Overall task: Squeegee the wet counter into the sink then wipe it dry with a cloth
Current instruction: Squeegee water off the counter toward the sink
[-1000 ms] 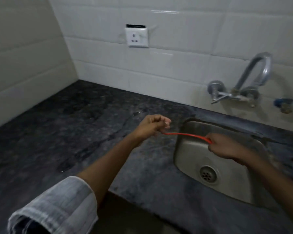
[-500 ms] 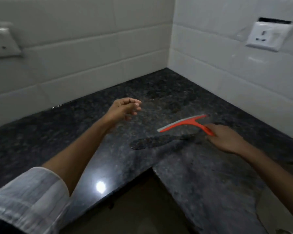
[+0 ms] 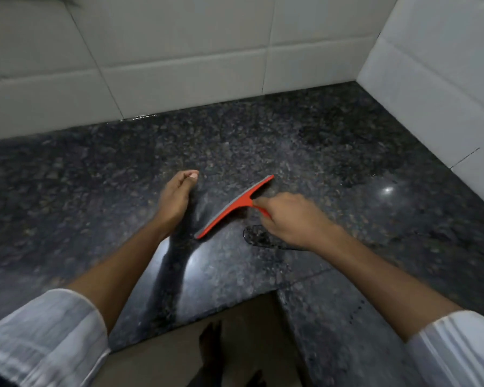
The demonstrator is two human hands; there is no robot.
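A red squeegee point(image 3: 234, 206) with a grey rubber edge lies slanted on the dark speckled granite counter point(image 3: 263, 141) near the inside corner. My right hand point(image 3: 294, 219) is shut on its handle, just right of the blade. My left hand point(image 3: 177, 198) hovers left of the blade with its fingers loosely curled and nothing in it. A small wet patch point(image 3: 259, 238) shows under my right wrist, and a larger wet area point(image 3: 344, 152) lies toward the right wall. The sink and any cloth are out of view.
White tiled walls point(image 3: 179, 51) close the counter at the back and on the right point(image 3: 430, 79). The counter forms an L, with its front edge and inner corner point(image 3: 274, 293) near me. Brown floor point(image 3: 221, 347) shows below.
The view has swung left, away from the sink toward the corner. My right hand carried the squeegee from above the sink to the counter near the corner. My left hand let go of the blade.
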